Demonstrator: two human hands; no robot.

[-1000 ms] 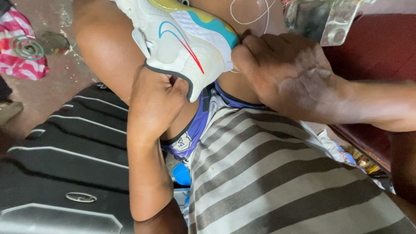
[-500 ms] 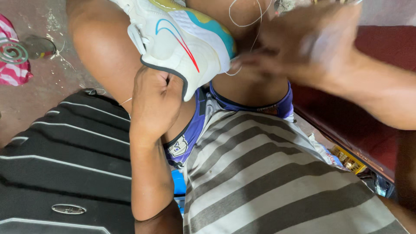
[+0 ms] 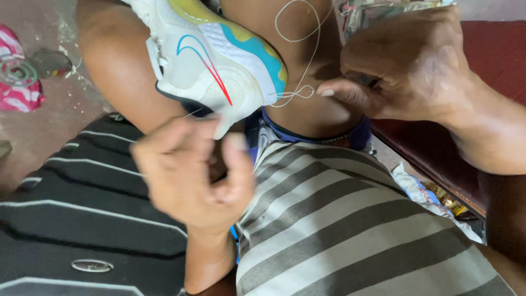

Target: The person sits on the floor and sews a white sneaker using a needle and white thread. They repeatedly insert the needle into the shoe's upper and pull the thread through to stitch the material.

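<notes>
Concrete floor (image 3: 66, 109) behind. Shoe (image 3: 213, 60) lay on knee, long axis up-left, heel just above left hand (image 3: 192, 175), curled loosely, empty. Right hand (image 3: 405, 71) pinched thread (image 3: 298, 93) beside heel.

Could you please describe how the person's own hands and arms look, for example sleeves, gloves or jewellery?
Both arms are bare as far as the view reaches; no sleeve shows. The left hand wears no glove, ring or watch that can be seen, and it is a little blurred. The right hand is also ungloved, with short, pale fingernails and no visible ring. The right wrist carries no band.
</notes>
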